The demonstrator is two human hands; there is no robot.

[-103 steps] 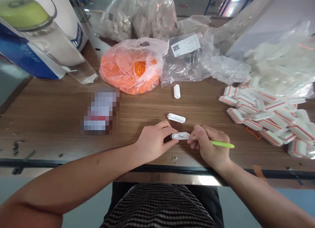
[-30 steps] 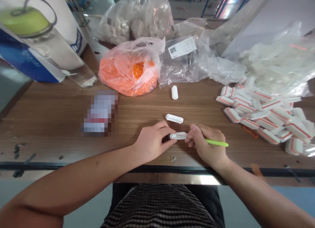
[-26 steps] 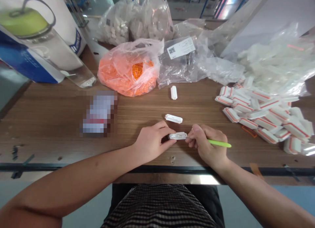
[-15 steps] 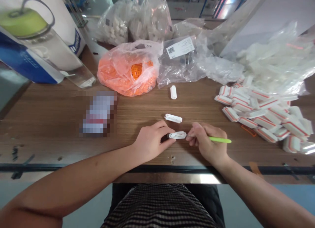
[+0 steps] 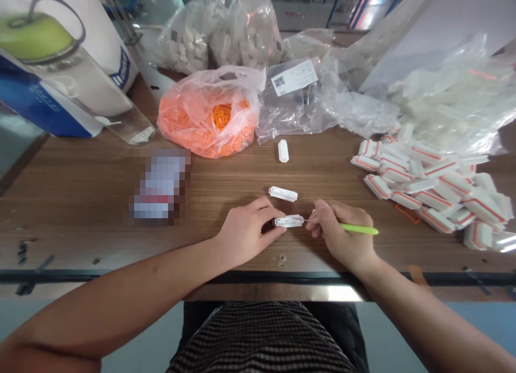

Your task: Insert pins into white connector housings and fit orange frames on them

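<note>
Pinching a white rectangular plastic connector in the closed fingers of the left hand, just below a second white plastic connector on the brown wooden counter, the right hand grips a slim green-handled metal pick, its tip at the first connector's end.
</note>
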